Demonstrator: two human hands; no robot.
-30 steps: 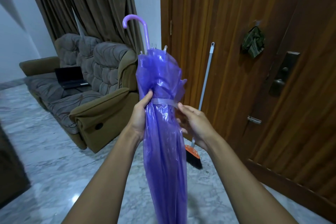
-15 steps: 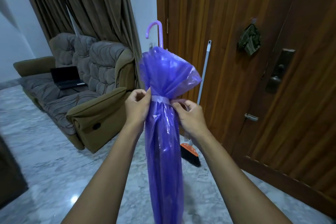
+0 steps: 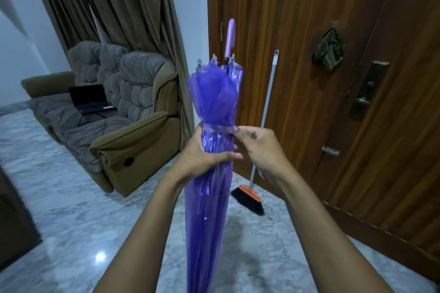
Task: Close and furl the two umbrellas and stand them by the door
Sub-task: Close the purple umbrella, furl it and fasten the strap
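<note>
A closed purple see-through umbrella (image 3: 209, 209) stands upright in front of me, its pale purple hooked handle (image 3: 230, 38) at the top. A thin strap (image 3: 214, 127) is wrapped around the folded canopy. My left hand (image 3: 204, 152) grips the canopy just below the strap. My right hand (image 3: 259, 147) pinches the strap's end at the umbrella's right side. The wooden door (image 3: 309, 78) is right behind. No second umbrella is in sight.
A broom (image 3: 264, 126) with an orange head leans against the door. A door lock and handle (image 3: 366, 93) sit at the right. A brown-grey sofa (image 3: 114, 131) with a laptop (image 3: 90, 100) stands at the left, curtains behind it. The floor is grey marble.
The canopy top has been gathered tighter and the umbrella turned, so the handle now faces edge-on. My left hand slid below the strap; my right hand still holds the strap's end.
</note>
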